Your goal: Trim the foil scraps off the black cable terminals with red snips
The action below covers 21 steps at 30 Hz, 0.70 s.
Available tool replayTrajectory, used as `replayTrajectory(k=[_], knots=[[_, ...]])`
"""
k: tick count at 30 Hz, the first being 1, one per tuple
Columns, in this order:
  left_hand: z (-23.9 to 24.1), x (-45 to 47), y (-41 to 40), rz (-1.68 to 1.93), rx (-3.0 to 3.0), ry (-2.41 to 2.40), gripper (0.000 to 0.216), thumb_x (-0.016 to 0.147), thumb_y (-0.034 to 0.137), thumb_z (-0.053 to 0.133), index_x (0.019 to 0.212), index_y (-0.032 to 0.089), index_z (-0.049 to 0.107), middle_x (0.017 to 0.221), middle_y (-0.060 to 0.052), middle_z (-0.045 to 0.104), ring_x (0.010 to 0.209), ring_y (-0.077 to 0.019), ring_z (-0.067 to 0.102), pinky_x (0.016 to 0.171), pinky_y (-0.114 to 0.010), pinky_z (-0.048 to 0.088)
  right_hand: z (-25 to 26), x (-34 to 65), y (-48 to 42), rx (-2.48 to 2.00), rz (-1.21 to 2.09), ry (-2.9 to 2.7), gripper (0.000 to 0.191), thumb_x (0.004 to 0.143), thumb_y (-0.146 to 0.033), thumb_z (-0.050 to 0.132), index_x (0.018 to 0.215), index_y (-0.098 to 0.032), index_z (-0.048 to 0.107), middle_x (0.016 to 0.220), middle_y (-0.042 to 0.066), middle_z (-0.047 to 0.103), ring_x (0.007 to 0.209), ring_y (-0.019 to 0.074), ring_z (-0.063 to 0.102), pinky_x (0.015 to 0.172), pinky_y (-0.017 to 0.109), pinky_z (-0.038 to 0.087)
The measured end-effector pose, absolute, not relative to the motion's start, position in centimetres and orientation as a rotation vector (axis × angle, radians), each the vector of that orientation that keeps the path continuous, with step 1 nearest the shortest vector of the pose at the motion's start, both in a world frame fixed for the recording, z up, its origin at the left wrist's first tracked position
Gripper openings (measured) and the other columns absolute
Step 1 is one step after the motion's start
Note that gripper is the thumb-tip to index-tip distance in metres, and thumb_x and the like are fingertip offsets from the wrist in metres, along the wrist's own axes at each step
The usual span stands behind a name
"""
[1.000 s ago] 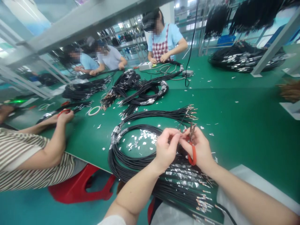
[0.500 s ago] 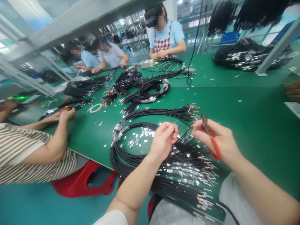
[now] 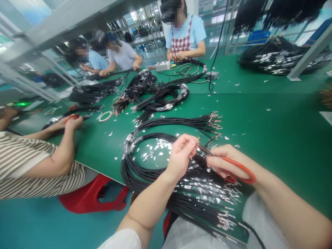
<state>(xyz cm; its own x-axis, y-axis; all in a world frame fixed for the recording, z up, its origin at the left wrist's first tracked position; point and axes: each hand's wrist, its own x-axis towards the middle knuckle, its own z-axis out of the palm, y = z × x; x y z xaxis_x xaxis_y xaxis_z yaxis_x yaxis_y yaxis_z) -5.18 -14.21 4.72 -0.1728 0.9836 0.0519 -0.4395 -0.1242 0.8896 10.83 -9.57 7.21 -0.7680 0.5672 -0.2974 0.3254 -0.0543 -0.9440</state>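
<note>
My left hand [image 3: 181, 155] is pinched shut on the end of a thin black wire over a big coil of black cables [image 3: 145, 173] on the green table [image 3: 272, 138]. My right hand [image 3: 224, 162] grips red-handled scissors [image 3: 233, 167], whose blades point left and meet the wire at my left fingertips. Below my hands lie many cable ends [image 3: 212, 193] with foil-wrapped and copper tips. A second fan of cable ends [image 3: 207, 122] lies just beyond my hands.
Small foil scraps [image 3: 153, 152] litter the table inside the coil. More black cable bundles [image 3: 155, 95] lie farther back and at the far right [image 3: 275, 57]. A person in a striped shirt [image 3: 31, 166] works at my left, with a red stool [image 3: 90, 197] below. Other people sit across the table.
My right hand has swung the scissors down from upright to level, with the blades now at the wire in my left fingers. My left hand has barely moved.
</note>
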Motion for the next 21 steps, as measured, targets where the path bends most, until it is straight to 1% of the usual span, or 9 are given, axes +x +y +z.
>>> replayTrajectory(k=[3, 5, 9, 11, 14, 19, 21], knots=[[4.6, -5.1, -14.2, 1.586, 0.901, 0.980, 0.021, 0.075, 0.031, 0.065, 0.069, 0.016, 0.053, 0.071, 0.000, 0.053, 0.051, -0.0049, 0.038, 0.047, -0.022, 0.024, 7.1, 11.0, -9.4, -0.884, 2.005, -1.933, 0.037, 0.076, -0.049, 0.057, 0.062, -0.016, 0.059, 0.039, -0.004, 0.050, 0.034, 0.0073, 0.042, 0.037, 0.019, 0.032], [4.6, -5.2, -14.2, 1.551, 0.903, 0.968, 0.021, 0.074, 0.032, 0.065, 0.068, 0.016, 0.053, 0.073, 0.000, 0.055, 0.051, -0.0048, 0.038, 0.047, -0.022, 0.023, 6.9, 11.0, -9.4, -0.844, 2.028, -1.866, 0.039, 0.076, -0.052, 0.056, 0.062, -0.016, 0.060, 0.038, -0.003, 0.050, 0.034, 0.0075, 0.041, 0.038, 0.020, 0.032], [4.8, -5.3, -14.0, 1.490, 0.840, 0.938, 0.025, 0.071, 0.032, 0.067, 0.065, 0.015, 0.050, 0.070, 0.000, 0.055, 0.049, -0.0045, 0.036, 0.046, -0.022, 0.020, 6.5, 10.9, -9.5, -0.775, 2.030, -1.827, 0.039, 0.078, -0.053, 0.054, 0.061, -0.019, 0.062, 0.036, -0.003, 0.048, 0.036, 0.0093, 0.039, 0.044, 0.024, 0.036], [4.9, -5.3, -13.9, 1.481, 0.807, 0.940, 0.027, 0.069, 0.034, 0.068, 0.064, 0.015, 0.049, 0.067, 0.001, 0.054, 0.049, -0.0047, 0.035, 0.046, -0.022, 0.019, 6.3, 11.0, -9.4, -0.764, 2.049, -1.830, 0.038, 0.080, -0.053, 0.052, 0.063, -0.020, 0.061, 0.036, -0.004, 0.046, 0.035, 0.0095, 0.037, 0.045, 0.025, 0.036], [5.0, -5.2, -13.9, 1.474, 0.773, 0.918, 0.030, 0.068, 0.036, 0.069, 0.063, 0.015, 0.048, 0.062, 0.001, 0.051, 0.048, -0.0047, 0.034, 0.046, -0.022, 0.018, 5.9, 11.1, -9.3, -0.825, 2.050, -1.869, 0.041, 0.081, -0.055, 0.049, 0.064, -0.019, 0.058, 0.035, -0.005, 0.042, 0.033, 0.0080, 0.031, 0.041, 0.023, 0.028], [4.9, -4.8, -13.9, 1.498, 0.770, 0.874, 0.030, 0.068, 0.035, 0.070, 0.064, 0.014, 0.049, 0.064, 0.000, 0.054, 0.045, -0.0037, 0.034, 0.045, -0.022, 0.017, 5.5, 10.9, -9.5, -0.906, 1.969, -1.987, 0.043, 0.078, -0.058, 0.050, 0.063, -0.018, 0.052, 0.034, -0.008, 0.033, 0.032, 0.0059, 0.026, 0.041, 0.021, 0.023], [4.9, -4.8, -13.8, 1.515, 0.780, 0.872, 0.029, 0.068, 0.034, 0.070, 0.064, 0.014, 0.049, 0.065, -0.001, 0.054, 0.045, -0.0043, 0.037, 0.044, -0.022, 0.019, 5.8, 10.9, -9.8, -0.984, 1.904, -1.983, 0.043, 0.074, -0.058, 0.055, 0.060, -0.019, 0.046, 0.037, -0.008, 0.033, 0.034, 0.0059, 0.027, 0.040, 0.021, 0.021]])
